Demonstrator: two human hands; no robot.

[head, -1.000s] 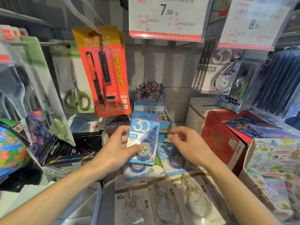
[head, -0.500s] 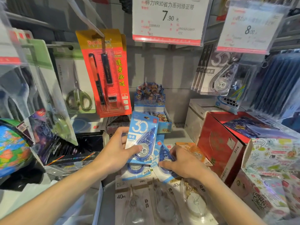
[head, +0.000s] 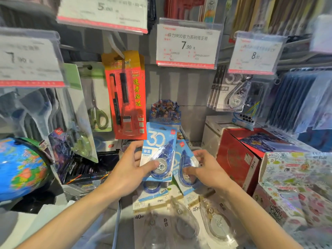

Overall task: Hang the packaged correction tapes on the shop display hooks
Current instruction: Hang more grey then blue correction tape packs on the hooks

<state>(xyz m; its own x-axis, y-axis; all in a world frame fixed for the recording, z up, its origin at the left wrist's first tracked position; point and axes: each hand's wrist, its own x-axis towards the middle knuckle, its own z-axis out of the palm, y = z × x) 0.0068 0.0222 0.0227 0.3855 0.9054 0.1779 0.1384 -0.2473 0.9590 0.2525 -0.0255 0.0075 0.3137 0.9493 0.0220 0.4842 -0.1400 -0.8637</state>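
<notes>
My left hand (head: 129, 169) grips a blue packaged correction tape (head: 159, 151) marked "30", thumb across its front, holding it upright at centre. Just right of it my right hand (head: 208, 171) pinches a second blue correction tape pack (head: 185, 162), tilted and lifted off the pile. More packs lie below: a blue one (head: 154, 192) and several clear "40m" ones (head: 179, 221). Grey "30" tape packs (head: 228, 94) hang on a hook at upper right, under the 8.00 price tag (head: 255, 54). The hook under the 7.90 price tag (head: 186, 45) is hidden from view.
A red stationery set pack (head: 127, 97) and scissors (head: 97, 112) hang at left. A globe (head: 19, 168) sits at far left. Red box (head: 239, 159) and patterned boxes (head: 294, 186) crowd the right. A small blue display box (head: 165, 112) stands behind the hands.
My right hand picked a second blue pack off the pile and raised it beside the first. The view tilted upward, bringing more price tags into sight. The left hand kept its pack.
</notes>
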